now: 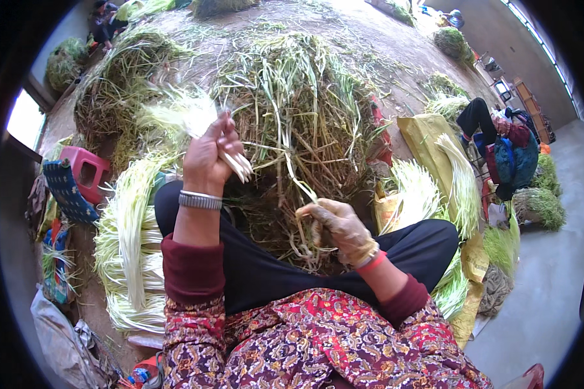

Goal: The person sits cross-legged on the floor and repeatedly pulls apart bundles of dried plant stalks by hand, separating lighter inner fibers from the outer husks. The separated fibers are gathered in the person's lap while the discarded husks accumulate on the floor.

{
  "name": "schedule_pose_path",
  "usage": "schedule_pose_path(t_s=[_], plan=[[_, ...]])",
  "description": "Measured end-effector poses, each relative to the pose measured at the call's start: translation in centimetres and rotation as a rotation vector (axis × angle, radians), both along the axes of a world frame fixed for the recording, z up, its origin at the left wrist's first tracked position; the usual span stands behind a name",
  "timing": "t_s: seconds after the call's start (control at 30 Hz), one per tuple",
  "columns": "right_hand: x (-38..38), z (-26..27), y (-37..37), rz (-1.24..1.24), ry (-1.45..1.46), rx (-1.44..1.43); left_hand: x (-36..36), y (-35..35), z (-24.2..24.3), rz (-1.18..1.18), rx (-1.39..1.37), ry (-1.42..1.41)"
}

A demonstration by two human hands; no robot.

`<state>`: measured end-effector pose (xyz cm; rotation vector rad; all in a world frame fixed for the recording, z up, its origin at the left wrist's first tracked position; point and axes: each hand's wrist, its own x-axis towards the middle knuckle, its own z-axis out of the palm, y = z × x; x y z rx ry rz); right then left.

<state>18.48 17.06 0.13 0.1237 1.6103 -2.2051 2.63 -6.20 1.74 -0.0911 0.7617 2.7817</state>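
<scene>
My left hand [209,158], with a metal watch-style band at the wrist, is closed around a bundle of pale stalks [237,166]. The bundle's cut-looking white ends point down to the right; its leafy far end is blurred. My right hand [343,231], in a thin soiled glove with a red band, pinches a long pale-green plant stem [292,167] between thumb and finger. That stem runs up over a large heap of uprooted, partly dried leafy plants [316,131] before my crossed legs. Tangled roots [309,255] hang just below the glove.
Stripped pale stalks [131,238] lie stacked beside my left knee, more stalks [416,189] by my right. A yellow woven sack [421,141] lies there too. A pink plastic stool [90,170] stands left. A seated person [508,141] is at right, another [102,24] far left.
</scene>
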Motion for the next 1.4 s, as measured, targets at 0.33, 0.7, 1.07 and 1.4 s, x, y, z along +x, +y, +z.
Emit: schedule_pose_path(t_s=[0.33, 0.7, 1.07, 1.4], plan=[[1.2, 1.8, 1.4, -0.227, 0.249, 0.068, 2.3, 3.3, 0.3, -0.119, -0.239, 0.114], [2.6, -0.3, 0.2, -0.095, 0.297, 0.264, 8.9, 5.5, -3.0, -0.374, -0.623, 0.057], [0.9, -2.9, -0.9, -0.051, 0.206, 0.095, 9.5, 6.1, -3.7, -0.272, -0.572, 0.045], [-1.6, -17.3, 7.6, 0.580, 0.040, 1.389, 6.6, 4.0, -2.9, 0.032, -0.443, 0.106]])
